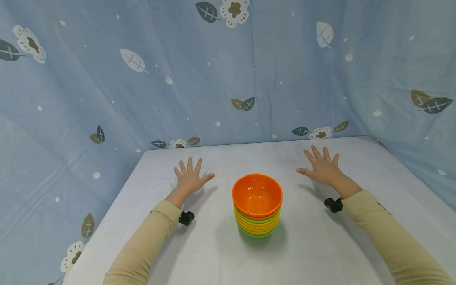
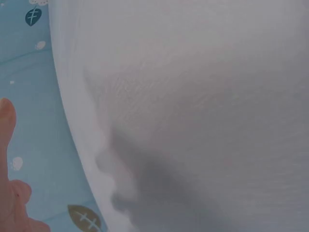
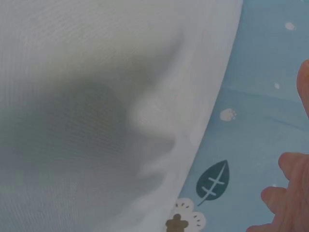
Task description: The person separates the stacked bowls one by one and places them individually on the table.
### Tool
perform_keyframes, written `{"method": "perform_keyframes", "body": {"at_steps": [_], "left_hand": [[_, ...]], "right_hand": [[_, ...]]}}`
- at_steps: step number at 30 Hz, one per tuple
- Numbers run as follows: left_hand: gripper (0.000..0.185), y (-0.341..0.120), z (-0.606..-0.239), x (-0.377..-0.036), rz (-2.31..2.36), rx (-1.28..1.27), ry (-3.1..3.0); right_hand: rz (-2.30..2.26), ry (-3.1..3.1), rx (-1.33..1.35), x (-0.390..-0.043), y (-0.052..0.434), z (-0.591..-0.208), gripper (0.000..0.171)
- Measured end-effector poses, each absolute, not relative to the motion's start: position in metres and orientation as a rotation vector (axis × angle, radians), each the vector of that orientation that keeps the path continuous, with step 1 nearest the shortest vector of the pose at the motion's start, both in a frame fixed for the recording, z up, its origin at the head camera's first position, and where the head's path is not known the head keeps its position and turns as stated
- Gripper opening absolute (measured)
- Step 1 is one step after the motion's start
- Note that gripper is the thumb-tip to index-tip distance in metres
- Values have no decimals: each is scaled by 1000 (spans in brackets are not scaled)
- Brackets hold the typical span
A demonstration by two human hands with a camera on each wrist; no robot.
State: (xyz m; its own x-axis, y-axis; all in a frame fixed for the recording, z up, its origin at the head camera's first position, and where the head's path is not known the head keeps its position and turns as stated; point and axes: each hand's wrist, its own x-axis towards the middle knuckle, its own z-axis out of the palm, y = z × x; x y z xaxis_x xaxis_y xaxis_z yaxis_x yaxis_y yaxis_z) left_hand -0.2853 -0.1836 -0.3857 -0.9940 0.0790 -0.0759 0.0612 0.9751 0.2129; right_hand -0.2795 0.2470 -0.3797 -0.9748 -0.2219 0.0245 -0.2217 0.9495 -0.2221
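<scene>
A stack of nested bowls (image 1: 257, 198) stands upright on the white table, with an orange one on top and orange, green and yellow rims beneath. To the left of it, my left hand (image 1: 190, 180) is held over the table with its fingers spread, holding nothing. On the other side, my right hand (image 1: 323, 170) is spread in the same way, also holding nothing and apart from the bowls. The left wrist view catches part of the left hand (image 2: 9, 193) at its edge. Part of the right hand (image 3: 294, 193) shows at the right wrist view's edge. Neither wrist view includes the bowls.
A white cloth (image 1: 221, 253) covers the table. Behind it and along the sides hangs a blue curtain (image 1: 199, 79) with leaf and flower prints. Small black devices sit at the left wrist (image 1: 186, 218) and the right wrist (image 1: 333, 205).
</scene>
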Motion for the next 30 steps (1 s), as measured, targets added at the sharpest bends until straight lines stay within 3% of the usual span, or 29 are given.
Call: {"method": "perform_keyframes", "body": {"at_steps": [14,30], "left_hand": [[89,-200,-394,-268,367,134,3028],[86,-188,-384,-237,486,381,3140]], "right_hand": [[-487,3129,-550,-258,243,-372,85],[-854,3003,-794,-225,225,-360,74]]}}
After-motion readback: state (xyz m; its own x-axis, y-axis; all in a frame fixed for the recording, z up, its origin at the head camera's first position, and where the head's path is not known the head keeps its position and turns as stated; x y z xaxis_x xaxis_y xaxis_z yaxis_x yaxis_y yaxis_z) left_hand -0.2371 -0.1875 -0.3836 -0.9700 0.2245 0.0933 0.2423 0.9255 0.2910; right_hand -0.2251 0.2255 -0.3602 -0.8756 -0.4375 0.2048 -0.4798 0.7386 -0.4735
